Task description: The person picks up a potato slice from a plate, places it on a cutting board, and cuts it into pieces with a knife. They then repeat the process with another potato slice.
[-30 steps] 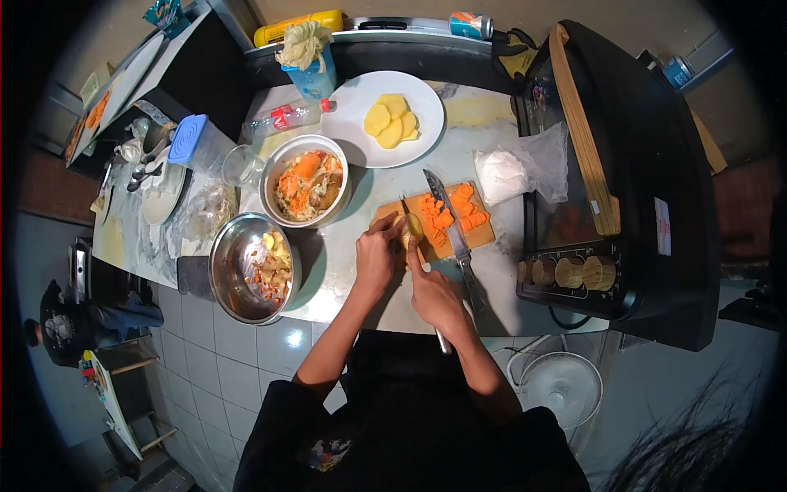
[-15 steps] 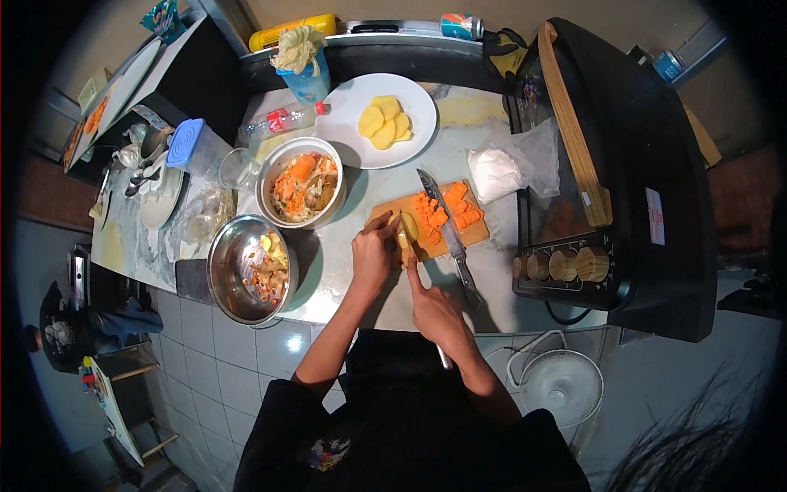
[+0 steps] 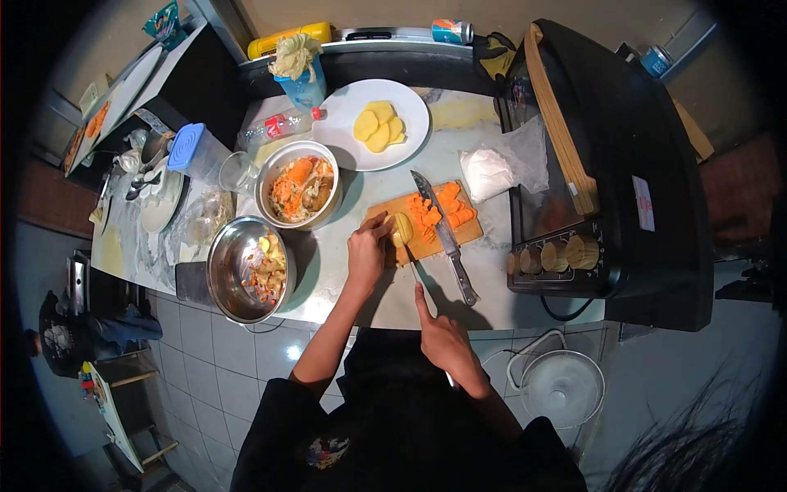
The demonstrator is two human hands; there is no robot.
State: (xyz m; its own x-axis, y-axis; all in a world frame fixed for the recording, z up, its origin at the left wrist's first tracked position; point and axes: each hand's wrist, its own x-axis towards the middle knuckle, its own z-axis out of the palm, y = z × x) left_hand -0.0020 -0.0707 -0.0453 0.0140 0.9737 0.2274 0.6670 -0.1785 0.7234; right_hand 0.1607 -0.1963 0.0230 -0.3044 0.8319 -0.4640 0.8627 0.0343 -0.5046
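The left hand (image 3: 369, 246) pinches a potato (image 3: 401, 230) on the cutting board (image 3: 468, 233); the right hand (image 3: 448, 344) wraps its grip round a small knife (image 3: 416, 274). The potato looks firm, light and probably slippery, best steadied by its left side, clear of the edge.

No text is readable; print on the red bottle label (image 3: 284, 125), white oven sticker (image 3: 643, 203) and blue-orange can (image 3: 452, 32) is too small.
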